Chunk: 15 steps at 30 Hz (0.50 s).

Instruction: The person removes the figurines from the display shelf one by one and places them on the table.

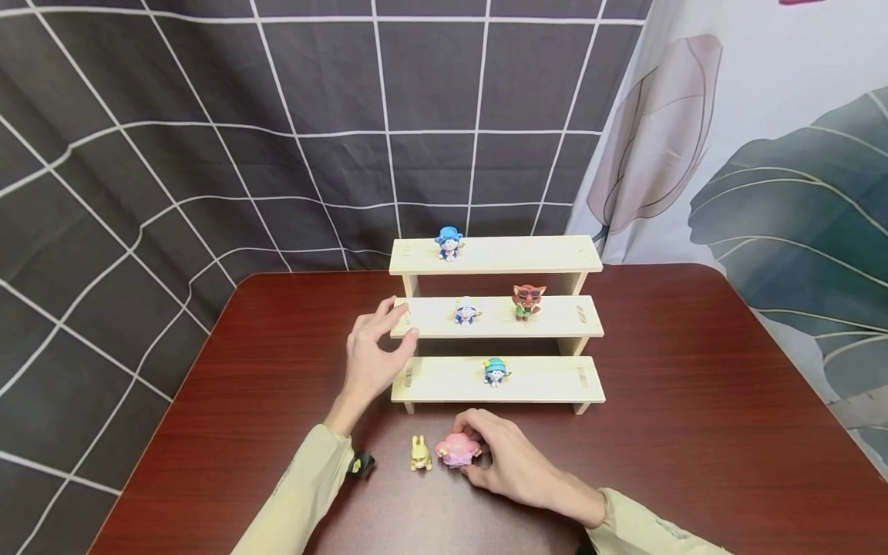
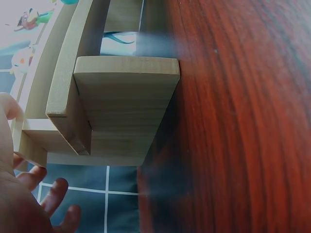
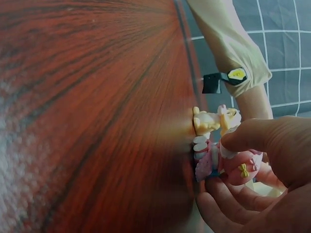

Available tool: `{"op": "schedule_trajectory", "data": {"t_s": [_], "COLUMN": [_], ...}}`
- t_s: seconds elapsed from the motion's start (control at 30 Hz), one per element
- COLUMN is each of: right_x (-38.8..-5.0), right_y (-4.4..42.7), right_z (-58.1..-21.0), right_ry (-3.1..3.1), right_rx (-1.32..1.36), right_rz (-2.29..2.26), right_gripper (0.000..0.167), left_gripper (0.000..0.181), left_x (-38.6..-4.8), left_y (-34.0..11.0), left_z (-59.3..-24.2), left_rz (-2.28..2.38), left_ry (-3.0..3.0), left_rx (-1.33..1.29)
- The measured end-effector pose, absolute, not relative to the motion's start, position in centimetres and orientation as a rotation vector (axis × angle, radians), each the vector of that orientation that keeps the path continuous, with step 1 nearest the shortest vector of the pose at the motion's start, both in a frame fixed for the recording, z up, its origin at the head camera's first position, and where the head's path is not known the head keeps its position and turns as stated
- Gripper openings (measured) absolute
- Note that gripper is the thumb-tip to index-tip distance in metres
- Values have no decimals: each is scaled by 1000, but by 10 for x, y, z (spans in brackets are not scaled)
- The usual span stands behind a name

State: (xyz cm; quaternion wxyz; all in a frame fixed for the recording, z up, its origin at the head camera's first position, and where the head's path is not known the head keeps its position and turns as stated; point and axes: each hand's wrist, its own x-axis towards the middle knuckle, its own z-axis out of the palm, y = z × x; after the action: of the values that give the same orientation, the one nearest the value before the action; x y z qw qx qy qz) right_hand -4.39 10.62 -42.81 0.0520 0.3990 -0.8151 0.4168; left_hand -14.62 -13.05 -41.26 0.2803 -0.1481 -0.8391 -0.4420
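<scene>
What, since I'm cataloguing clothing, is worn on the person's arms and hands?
The left sleeve is long beige fabric; the matching right sleeve shows faint dark markings. A black device with a yellow patch sits at the left sleeve's end. The left hand and right hand show no gloves.

One wooden stand (image 1: 570, 284), three shelves (image 1: 513, 266). Six figurines (image 1: 496, 371): one blue-hatted figurine (image 1: 449, 244) on the top shelf (image 1: 527, 253), at the stand's 11 o'clock; one white-hatted figurine (image 1: 465, 313) and one red fox (image 1: 528, 303) on the middle shelf (image 1: 498, 320); one teal-hatted figurine (image 1: 496, 373) on the bottom shelf (image 1: 544, 379); one yellow rabbit (image 1: 419, 454) and one pink figurine (image 1: 456, 449) off the stand, toward its 7 o'clock. One left grip (image 1: 372, 353), one right grip (image 1: 511, 462), two sleeves (image 1: 298, 489). One bench (image 1: 694, 385). One dark checked cloth (image 1: 426, 77), one leaf-patterned cloth (image 1: 798, 193).
</scene>
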Motion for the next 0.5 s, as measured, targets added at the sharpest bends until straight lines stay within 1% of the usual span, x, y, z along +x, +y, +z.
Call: {"op": "schedule_trajectory", "data": {"t_s": [0.5], "right_x": [-44], "right_y": [106], "right_z": [-427], "right_ry": [-2478], "right_rx": [1211], "right_rz": [1253], "right_gripper": [51], "left_gripper": [41], "left_x": [-146], "left_y": [-130], "left_z": [-413], "left_rz": [-1179], "left_ry": [-2245], "left_rx": [-402]}}
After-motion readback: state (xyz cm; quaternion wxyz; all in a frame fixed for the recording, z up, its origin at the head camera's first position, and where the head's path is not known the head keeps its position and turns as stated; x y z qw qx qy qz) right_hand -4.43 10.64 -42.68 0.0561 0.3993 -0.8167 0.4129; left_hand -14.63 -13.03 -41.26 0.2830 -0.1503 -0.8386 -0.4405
